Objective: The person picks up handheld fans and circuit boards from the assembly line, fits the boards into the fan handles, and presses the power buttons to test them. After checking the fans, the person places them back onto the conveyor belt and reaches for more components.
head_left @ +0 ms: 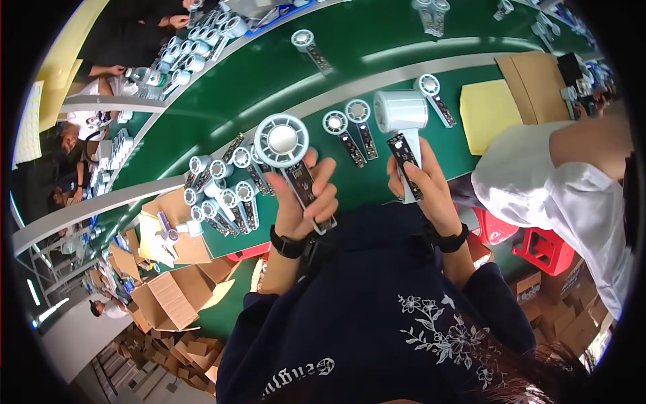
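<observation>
Grasping left fan (282, 139) (left hand (306, 196)), right fan (402, 112) (right hand (431, 192)), at green table (353, 185) edge, centre; open carton (171, 296), lower left.

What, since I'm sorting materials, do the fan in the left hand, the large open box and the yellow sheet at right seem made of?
Fan: probably hard plastic, smooth with glossy highlights. Open box: matte brown cardboard, judging by folded flaps. Yellow sheet: likely paper or thin card, flat and dull.

Our left fingers (326, 200) grip one handheld fan (281, 140) by its handle (326, 227), circuit board (299, 180) showing; our right fingers (425, 182) hold a second fan (405, 111). On the green tabletop (355, 186), more fans (229, 198) lie clustered at left.
</observation>
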Action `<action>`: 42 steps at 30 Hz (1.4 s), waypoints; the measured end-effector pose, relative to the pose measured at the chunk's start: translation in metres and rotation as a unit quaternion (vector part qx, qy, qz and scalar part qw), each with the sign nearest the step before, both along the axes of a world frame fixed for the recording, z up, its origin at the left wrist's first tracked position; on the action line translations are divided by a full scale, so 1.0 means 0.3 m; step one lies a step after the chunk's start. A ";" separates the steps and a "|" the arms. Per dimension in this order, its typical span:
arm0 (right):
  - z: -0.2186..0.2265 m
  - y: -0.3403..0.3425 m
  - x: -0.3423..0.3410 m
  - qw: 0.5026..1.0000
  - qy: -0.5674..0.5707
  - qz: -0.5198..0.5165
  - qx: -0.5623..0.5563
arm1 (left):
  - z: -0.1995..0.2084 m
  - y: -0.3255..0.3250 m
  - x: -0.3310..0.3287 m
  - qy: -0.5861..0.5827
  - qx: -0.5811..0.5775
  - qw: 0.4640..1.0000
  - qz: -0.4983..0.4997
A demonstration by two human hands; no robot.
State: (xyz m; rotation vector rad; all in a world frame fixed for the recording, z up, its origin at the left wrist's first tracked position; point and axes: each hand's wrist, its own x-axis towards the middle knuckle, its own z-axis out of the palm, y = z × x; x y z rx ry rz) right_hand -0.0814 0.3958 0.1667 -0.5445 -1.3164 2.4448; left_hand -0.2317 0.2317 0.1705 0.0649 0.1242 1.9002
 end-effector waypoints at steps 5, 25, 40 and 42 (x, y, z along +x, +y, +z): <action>0.028 0.006 0.031 0.999 0.026 0.000 0.019 | -0.233 0.029 -0.050 0.282 -0.401 0.871 0.020; 0.024 0.115 0.068 0.994 0.079 -0.005 -0.080 | -0.625 0.193 -0.090 0.179 -0.443 0.878 -0.013; -0.190 0.295 0.045 0.969 0.040 0.033 -0.242 | -0.585 0.402 -0.072 0.290 -0.452 0.842 -0.056; -0.314 0.340 0.058 0.930 0.046 0.016 -0.365 | -0.588 0.446 -0.061 0.327 -0.461 0.822 -0.071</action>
